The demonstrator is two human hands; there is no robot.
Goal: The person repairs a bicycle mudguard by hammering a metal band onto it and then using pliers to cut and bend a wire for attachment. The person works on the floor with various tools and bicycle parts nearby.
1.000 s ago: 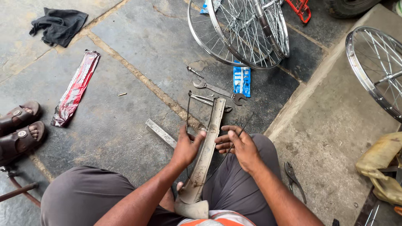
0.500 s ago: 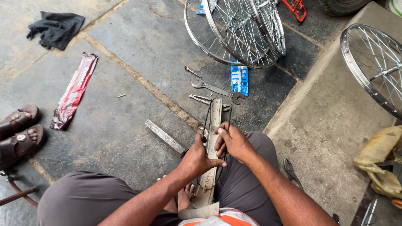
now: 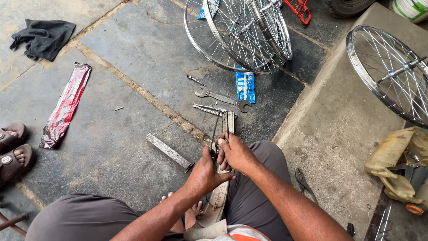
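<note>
My left hand (image 3: 206,173) and my right hand (image 3: 235,152) meet over a long curved metal strip (image 3: 228,121) that runs from my lap out onto the stone floor. Both hands grip the strip together with thin wire stays (image 3: 216,129) that lie along it. The strip's lower part passes between my knees, partly hidden by my forearms. Just beyond its far end lie a double-ended spanner (image 3: 220,97) and a slim pointed tool (image 3: 206,109).
Two spoked wheel rims (image 3: 243,31) lean at the top, another rim (image 3: 387,71) lies on the raised step at right. A flat metal bar (image 3: 168,151), pliers (image 3: 304,182), blue packet (image 3: 245,86), red wrapper (image 3: 66,105), dark cloth (image 3: 43,37) and another person's sandalled feet (image 3: 11,151) surround me.
Both hands slid up the metal strip and closed together on it and the wire stays. The strip now points more straight ahead.
</note>
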